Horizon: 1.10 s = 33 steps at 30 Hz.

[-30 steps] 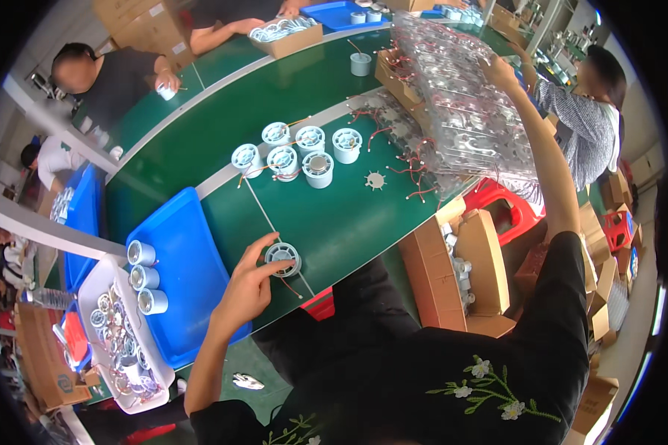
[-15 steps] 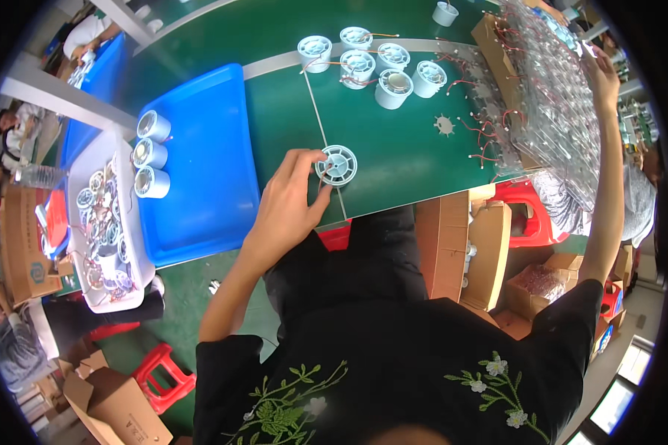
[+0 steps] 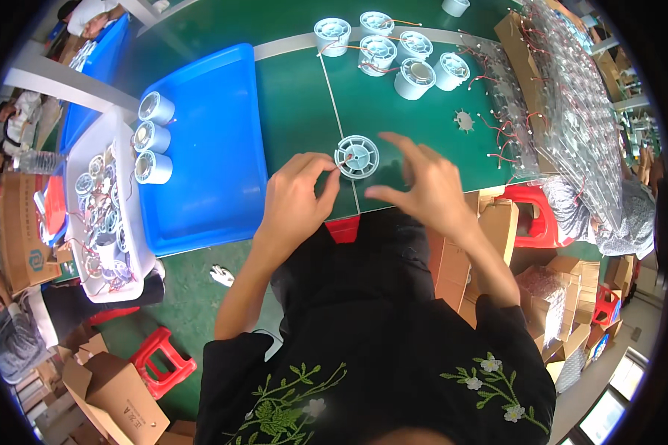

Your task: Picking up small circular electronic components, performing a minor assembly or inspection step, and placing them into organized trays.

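L hand [image 3: 295, 199] pinches a wire at white fan housing [image 3: 357, 156] nr bench's near edge — steadying it; R hand [image 3: 421, 187] fingers wide, empty.

Bench [image 3: 289, 96] surface dark green, crossed by a pale grey-white stripe along the top of the frame and a thin white line running down at centre; round ribbed part [image 3: 357, 156] at centre white with pale blue hub, the cup-shaped housings [image 3: 393, 52] above it the same white-pale blue with red and orange leads. Tray [image 3: 215, 148] at left bright blue, bin [image 3: 104, 215] beside it white. Stools [image 3: 531, 215] at right and lower left red; shirt [image 3: 378, 371] at bottom black with green leaf and white flower embroidery.
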Each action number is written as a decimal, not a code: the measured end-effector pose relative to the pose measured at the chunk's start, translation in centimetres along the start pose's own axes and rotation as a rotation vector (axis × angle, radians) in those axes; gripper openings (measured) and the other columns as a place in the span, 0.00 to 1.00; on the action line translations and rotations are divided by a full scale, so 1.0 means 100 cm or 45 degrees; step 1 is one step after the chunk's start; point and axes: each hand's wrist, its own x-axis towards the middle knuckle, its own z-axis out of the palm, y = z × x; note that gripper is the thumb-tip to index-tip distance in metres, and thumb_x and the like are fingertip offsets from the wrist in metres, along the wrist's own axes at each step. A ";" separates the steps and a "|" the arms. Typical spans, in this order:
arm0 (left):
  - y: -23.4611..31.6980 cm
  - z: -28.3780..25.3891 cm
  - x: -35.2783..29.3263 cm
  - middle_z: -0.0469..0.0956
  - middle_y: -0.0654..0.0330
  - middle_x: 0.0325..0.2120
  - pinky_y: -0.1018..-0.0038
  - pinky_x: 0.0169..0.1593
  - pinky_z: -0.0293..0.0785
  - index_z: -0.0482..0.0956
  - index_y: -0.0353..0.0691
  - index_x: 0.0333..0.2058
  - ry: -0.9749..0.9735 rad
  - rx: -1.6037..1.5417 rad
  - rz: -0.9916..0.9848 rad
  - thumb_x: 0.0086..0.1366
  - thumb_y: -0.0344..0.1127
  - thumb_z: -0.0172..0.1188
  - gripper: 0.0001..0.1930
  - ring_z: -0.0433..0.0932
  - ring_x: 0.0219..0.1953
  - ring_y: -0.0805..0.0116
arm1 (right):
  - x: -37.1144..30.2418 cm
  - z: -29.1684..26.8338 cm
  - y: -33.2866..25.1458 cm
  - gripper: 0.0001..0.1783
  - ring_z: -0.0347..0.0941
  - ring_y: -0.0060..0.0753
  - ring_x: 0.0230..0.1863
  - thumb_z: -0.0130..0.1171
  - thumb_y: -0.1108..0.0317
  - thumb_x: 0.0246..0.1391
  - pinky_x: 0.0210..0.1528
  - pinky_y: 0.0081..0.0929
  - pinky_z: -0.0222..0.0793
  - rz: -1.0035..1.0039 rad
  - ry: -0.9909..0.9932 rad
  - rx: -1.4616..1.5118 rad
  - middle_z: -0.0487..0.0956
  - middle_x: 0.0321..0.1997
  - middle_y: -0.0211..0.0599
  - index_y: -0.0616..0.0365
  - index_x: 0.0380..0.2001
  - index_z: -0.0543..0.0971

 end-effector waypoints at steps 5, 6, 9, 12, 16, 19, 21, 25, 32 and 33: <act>0.004 0.001 -0.002 0.80 0.54 0.31 0.70 0.35 0.74 0.78 0.34 0.30 -0.028 -0.042 0.047 0.56 0.26 0.62 0.03 0.79 0.33 0.56 | 0.009 0.033 0.006 0.34 0.66 0.37 0.23 0.74 0.61 0.35 0.28 0.34 0.64 -0.124 0.100 0.002 0.71 0.21 0.38 0.53 0.50 0.77; 0.002 -0.001 -0.002 0.80 0.54 0.31 0.70 0.35 0.74 0.78 0.34 0.30 -0.028 -0.039 0.041 0.56 0.26 0.62 0.03 0.79 0.33 0.56 | 0.010 0.030 0.010 0.35 0.67 0.37 0.23 0.74 0.61 0.35 0.29 0.34 0.64 -0.134 0.029 0.057 0.71 0.22 0.38 0.53 0.51 0.76; -0.010 -0.007 0.004 0.79 0.53 0.28 0.69 0.35 0.74 0.78 0.34 0.30 -0.034 -0.074 -0.040 0.56 0.25 0.61 0.03 0.78 0.33 0.55 | 0.011 0.022 0.015 0.37 0.67 0.37 0.25 0.74 0.63 0.33 0.30 0.34 0.64 -0.148 -0.114 0.161 0.71 0.23 0.39 0.53 0.52 0.75; -0.016 -0.002 -0.005 0.78 0.53 0.28 0.68 0.36 0.73 0.78 0.34 0.30 -0.174 -0.031 -0.089 0.56 0.26 0.61 0.03 0.76 0.34 0.56 | 0.010 0.018 0.018 0.37 0.67 0.37 0.26 0.74 0.64 0.33 0.32 0.32 0.64 -0.138 -0.131 0.162 0.72 0.25 0.41 0.52 0.53 0.75; -0.017 0.005 -0.008 0.77 0.55 0.29 0.67 0.38 0.72 0.79 0.36 0.32 -0.248 0.097 -0.082 0.56 0.27 0.61 0.04 0.74 0.37 0.56 | 0.009 0.020 0.019 0.38 0.65 0.32 0.25 0.74 0.65 0.35 0.31 0.30 0.63 -0.137 -0.117 0.160 0.71 0.27 0.36 0.53 0.54 0.74; -0.013 0.002 -0.009 0.77 0.56 0.31 0.67 0.38 0.72 0.79 0.37 0.34 -0.153 0.172 -0.027 0.56 0.27 0.61 0.06 0.74 0.38 0.57 | 0.003 0.004 0.017 0.36 0.64 0.29 0.26 0.69 0.66 0.41 0.32 0.28 0.63 0.073 -0.185 0.516 0.70 0.27 0.31 0.57 0.56 0.71; -0.005 -0.003 -0.008 0.78 0.57 0.34 0.68 0.38 0.71 0.79 0.38 0.37 0.029 0.210 0.060 0.56 0.28 0.62 0.09 0.74 0.39 0.58 | -0.002 -0.007 0.020 0.35 0.64 0.27 0.27 0.67 0.66 0.44 0.32 0.27 0.63 0.178 -0.222 0.689 0.69 0.28 0.29 0.58 0.57 0.70; 0.027 -0.016 -0.003 0.78 0.57 0.35 0.69 0.38 0.70 0.79 0.39 0.40 0.301 -0.095 0.080 0.55 0.30 0.64 0.13 0.74 0.39 0.59 | -0.015 -0.024 0.031 0.33 0.63 0.24 0.34 0.56 0.61 0.53 0.38 0.25 0.62 0.272 -0.069 1.201 0.66 0.31 0.28 0.64 0.60 0.65; 0.061 0.022 0.001 0.78 0.58 0.34 0.73 0.35 0.69 0.78 0.36 0.37 -0.138 -0.489 0.066 0.52 0.28 0.66 0.12 0.75 0.35 0.65 | -0.010 0.000 -0.004 0.30 0.64 0.28 0.45 0.38 0.55 0.58 0.44 0.24 0.63 0.281 0.069 1.870 0.73 0.49 0.44 0.62 0.59 0.64; 0.060 0.027 0.003 0.78 0.58 0.33 0.74 0.34 0.69 0.78 0.36 0.36 -0.104 -0.449 0.088 0.52 0.28 0.66 0.12 0.76 0.34 0.65 | -0.009 0.002 -0.006 0.30 0.64 0.28 0.45 0.38 0.55 0.58 0.44 0.24 0.63 0.276 0.061 1.872 0.73 0.49 0.44 0.62 0.59 0.64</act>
